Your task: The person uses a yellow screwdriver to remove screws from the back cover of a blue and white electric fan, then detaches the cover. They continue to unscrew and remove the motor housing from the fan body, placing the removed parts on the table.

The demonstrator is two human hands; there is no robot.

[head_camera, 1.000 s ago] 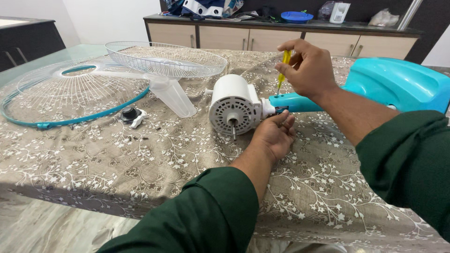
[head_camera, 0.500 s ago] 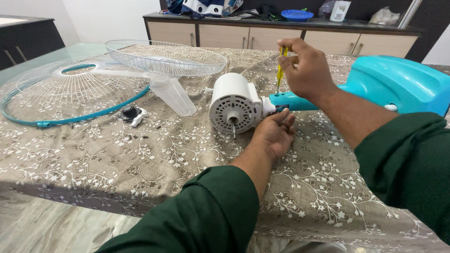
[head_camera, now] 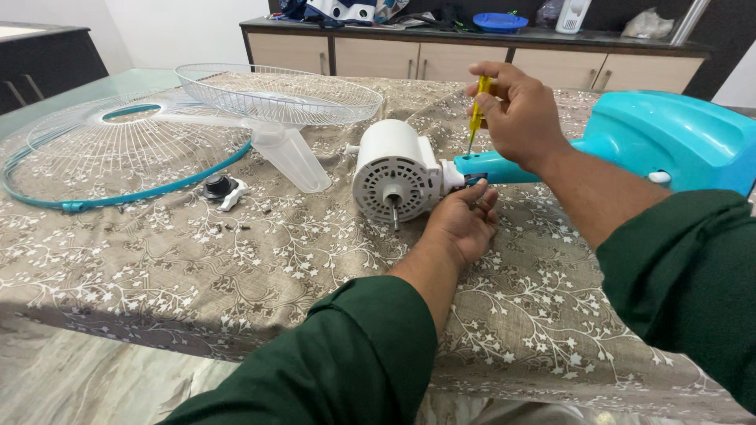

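Right hand (head_camera: 524,118) apparently drives screwdriver (head_camera: 477,110) into neck (head_camera: 492,167).

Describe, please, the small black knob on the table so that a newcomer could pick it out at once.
Start at the big round fan guard with the teal rim, lying flat on the floral tablecloth. Just beside its near edge sits the black knob on a small white piece, the only dark, domed part among tiny loose screws.

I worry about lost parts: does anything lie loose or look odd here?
Yes. Several small dark screws lie scattered on the patterned cloth near the black knob, unprotected. The fan motor lies sideways, its shaft bare.
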